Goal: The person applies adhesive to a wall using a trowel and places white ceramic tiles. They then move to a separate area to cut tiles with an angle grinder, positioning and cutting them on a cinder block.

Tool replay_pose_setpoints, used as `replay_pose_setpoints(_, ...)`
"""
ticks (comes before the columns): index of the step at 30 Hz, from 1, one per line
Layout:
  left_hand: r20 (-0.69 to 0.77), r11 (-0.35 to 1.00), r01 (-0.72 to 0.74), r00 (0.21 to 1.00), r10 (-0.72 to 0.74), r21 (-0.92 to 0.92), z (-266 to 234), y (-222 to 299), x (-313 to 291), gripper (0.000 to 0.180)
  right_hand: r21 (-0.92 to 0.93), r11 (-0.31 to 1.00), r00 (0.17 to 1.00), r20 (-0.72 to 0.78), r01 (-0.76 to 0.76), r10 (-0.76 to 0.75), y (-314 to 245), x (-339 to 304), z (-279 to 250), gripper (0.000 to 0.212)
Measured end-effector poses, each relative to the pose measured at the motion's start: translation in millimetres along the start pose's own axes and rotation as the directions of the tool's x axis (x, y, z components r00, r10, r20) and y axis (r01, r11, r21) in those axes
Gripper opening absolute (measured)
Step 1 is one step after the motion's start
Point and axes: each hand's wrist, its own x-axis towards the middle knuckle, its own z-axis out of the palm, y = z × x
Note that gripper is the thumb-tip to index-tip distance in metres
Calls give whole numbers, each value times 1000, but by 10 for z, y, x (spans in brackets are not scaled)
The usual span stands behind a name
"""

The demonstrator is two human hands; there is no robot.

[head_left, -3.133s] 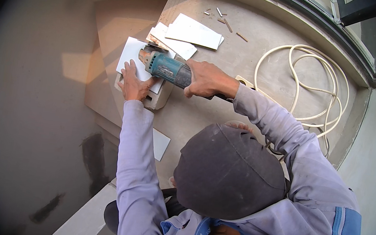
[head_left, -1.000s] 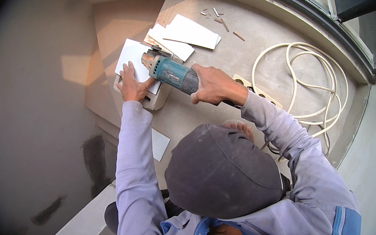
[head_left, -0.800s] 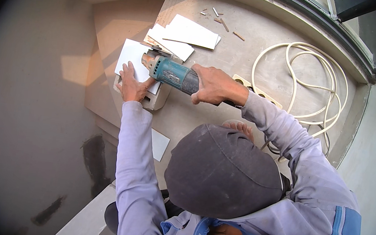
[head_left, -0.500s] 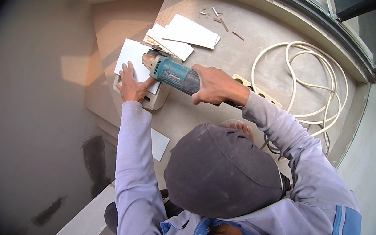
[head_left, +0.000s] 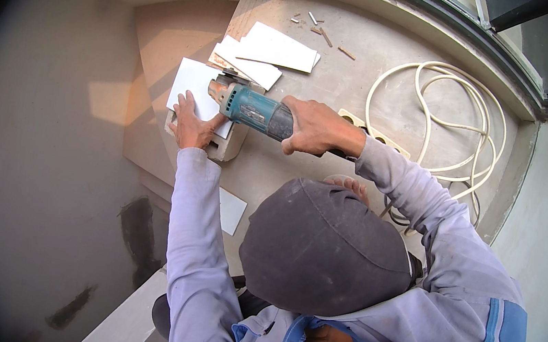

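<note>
My right hand (head_left: 316,128) is wrapped around the dark body of a teal angle grinder (head_left: 254,107). The grinder's head and disc (head_left: 233,74) are over the right part of a white tile (head_left: 196,79); whether the disc touches it, I cannot tell. My left hand (head_left: 193,122) lies on the tile's near part with fingers spread, its thumb close to the grinder head. Under the tile is a pale block (head_left: 224,148) with a hollow in its side. Just beyond the grinder, several white tile pieces (head_left: 278,47) overlap in a loose pile.
Beyond the pile lie several narrow offcut strips (head_left: 326,36). A cream power strip (head_left: 388,142) and a coiled white cable (head_left: 430,88) are on the right. Another tile piece (head_left: 232,212) lies near my left forearm. A step edge (head_left: 157,114) drops to the lower floor at left.
The grinder and my right hand have shifted very slightly to the right. My left hand keeps its place on the tile.
</note>
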Motion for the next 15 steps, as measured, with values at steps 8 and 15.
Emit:
replay_pose_setpoints(8, 4, 1000, -3, 1000, 3, -14, 12, -27, 8, 125, 6, 1000, 1000, -4, -11, 11, -1, -19, 7, 79)
replay_pose_setpoints(15, 6, 1000, -7, 1000, 7, -13, 7, -18, 2, 125, 10, 1000, 1000, -16, -2, 2, 24, -48, 16, 81)
